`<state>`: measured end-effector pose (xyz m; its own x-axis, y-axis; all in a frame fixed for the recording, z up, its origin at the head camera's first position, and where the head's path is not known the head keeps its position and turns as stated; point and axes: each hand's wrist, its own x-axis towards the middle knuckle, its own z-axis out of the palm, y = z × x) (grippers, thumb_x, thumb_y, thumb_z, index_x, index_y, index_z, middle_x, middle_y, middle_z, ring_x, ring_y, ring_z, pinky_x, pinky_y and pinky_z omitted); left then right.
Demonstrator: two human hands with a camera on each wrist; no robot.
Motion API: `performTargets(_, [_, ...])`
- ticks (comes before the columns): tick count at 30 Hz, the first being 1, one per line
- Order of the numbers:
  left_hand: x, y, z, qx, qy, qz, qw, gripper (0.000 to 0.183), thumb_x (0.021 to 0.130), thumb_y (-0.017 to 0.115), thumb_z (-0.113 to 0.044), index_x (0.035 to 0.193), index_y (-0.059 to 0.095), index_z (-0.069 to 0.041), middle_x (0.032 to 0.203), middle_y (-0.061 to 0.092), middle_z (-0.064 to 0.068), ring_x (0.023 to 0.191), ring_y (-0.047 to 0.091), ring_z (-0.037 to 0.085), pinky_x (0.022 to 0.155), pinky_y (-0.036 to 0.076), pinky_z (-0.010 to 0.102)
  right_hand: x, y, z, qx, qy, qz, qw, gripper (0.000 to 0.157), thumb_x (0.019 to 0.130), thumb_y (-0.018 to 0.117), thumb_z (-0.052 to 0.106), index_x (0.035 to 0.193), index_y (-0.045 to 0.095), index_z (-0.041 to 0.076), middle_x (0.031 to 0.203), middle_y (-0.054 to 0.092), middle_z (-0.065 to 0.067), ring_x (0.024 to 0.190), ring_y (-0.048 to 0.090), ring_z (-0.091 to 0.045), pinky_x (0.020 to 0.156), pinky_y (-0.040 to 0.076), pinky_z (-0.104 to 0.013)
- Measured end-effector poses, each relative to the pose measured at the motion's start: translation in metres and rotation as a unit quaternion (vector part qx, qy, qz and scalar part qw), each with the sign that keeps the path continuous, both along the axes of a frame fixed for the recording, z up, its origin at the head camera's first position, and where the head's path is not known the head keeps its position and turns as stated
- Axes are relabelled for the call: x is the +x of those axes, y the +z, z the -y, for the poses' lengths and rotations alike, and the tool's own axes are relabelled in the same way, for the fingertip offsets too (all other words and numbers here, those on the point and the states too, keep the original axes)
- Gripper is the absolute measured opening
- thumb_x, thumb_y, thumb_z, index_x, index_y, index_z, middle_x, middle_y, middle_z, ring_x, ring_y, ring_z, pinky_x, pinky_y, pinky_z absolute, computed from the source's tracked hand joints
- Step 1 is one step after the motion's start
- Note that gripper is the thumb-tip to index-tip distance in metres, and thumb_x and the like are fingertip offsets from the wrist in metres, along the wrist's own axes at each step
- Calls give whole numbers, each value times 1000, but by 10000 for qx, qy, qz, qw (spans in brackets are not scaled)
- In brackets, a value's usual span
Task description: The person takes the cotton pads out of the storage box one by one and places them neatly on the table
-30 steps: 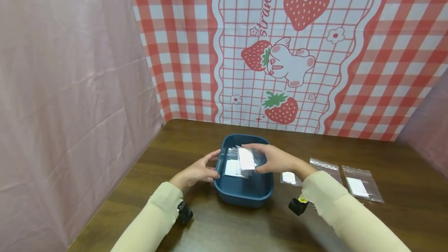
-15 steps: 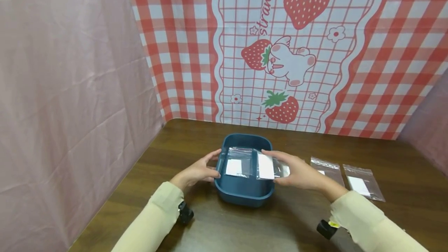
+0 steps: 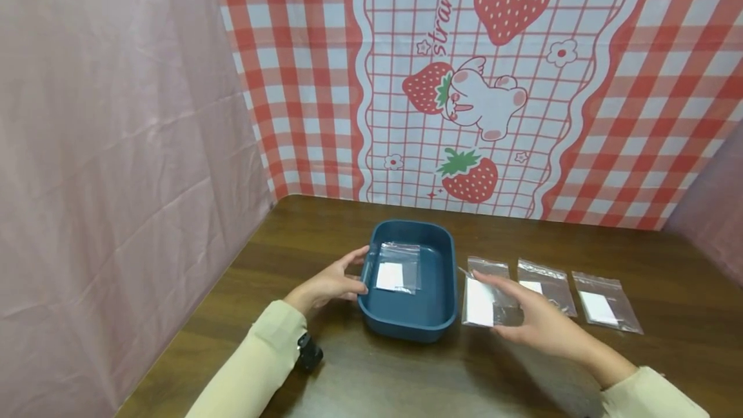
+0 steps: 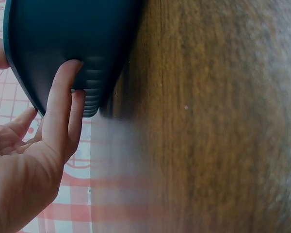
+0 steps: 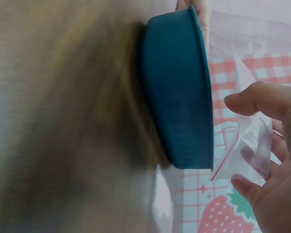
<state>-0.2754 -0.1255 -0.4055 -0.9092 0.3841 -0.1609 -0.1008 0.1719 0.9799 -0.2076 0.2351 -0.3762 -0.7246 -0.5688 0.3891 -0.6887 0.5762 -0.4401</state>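
Observation:
A blue plastic bin point(image 3: 418, 335) stands mid-table with one clear zip bag point(image 3: 409, 269), holding a white rectangle, inside it. My left hand point(image 3: 331, 284) holds the bin's left side, its thumb at the rim and its fingers against the outer wall, as the left wrist view shows. Just right of the bin, my right hand point(image 3: 536, 318) pinches another zip bag point(image 3: 479, 302) with a white rectangle in it, between thumb and fingers. The held bag overlaps a zip bag point(image 3: 489, 266) behind it, mostly hidden by bag and hand.
Two further zip bags with white rectangles lie on the right of the brown wooden table point(image 3: 400, 379): a nearer bag point(image 3: 551, 282), partly behind my right hand, and a far right bag point(image 3: 606, 302). A strawberry-print cloth point(image 3: 464, 115) hangs at the back, a pink curtain point(image 3: 128, 147) at the left.
My right hand has carried its zip bag from over the bin out to the right, past the bin's right rim. The other bag stays in the bin, and the left hand keeps its place.

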Motion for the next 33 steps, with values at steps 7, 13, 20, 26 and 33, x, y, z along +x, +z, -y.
performTargets(7, [-1, -2, 0, 2, -23, -15, 10000, 83, 78, 63, 7, 148, 26, -17, 141, 29, 17, 107, 52, 32, 71, 54, 36, 16, -22, -14, -192, 358, 22, 9992, 83, 61, 83, 3, 136, 47, 12, 133, 51, -7, 122, 40, -4, 95, 27, -9])
performTargets(13, [-1, -3, 2, -41, -40, -58, 10000, 83, 78, 63, 6, 148, 25, -17, 141, 29, 17, 109, 51, 32, 73, 54, 36, 24, -37, -23, 103, 443, 241, 9987, 80, 64, 82, 8, 135, 48, 10, 131, 53, -6, 118, 44, -5, 91, 35, -13])
performTargets(20, [-1, -1, 2, -91, 91, -11, 9999, 83, 78, 64, 6, 148, 27, -20, 142, 30, 16, 110, 50, 33, 75, 53, 38, 26, -48, -32, 445, 655, 535, 9954, 74, 73, 79, 28, 137, 46, 13, 132, 51, -8, 119, 45, -11, 91, 39, -17])
performTargets(26, [0, 0, 1, -102, 110, -3, 9999, 84, 77, 64, 7, 148, 27, -20, 142, 30, 16, 111, 50, 33, 75, 53, 38, 26, -53, -33, 597, 686, 603, 9940, 75, 73, 77, 37, 137, 46, 15, 133, 50, -10, 121, 45, -20, 93, 35, -16])
performTargets(33, [0, -1, 1, -19, -3, -9, 10000, 84, 77, 63, 7, 148, 25, -18, 142, 28, 17, 112, 49, 33, 75, 53, 37, 25, -56, -34, 622, 682, 645, 9936, 74, 72, 76, 42, 135, 48, 14, 133, 50, -15, 124, 42, -25, 96, 22, -10])
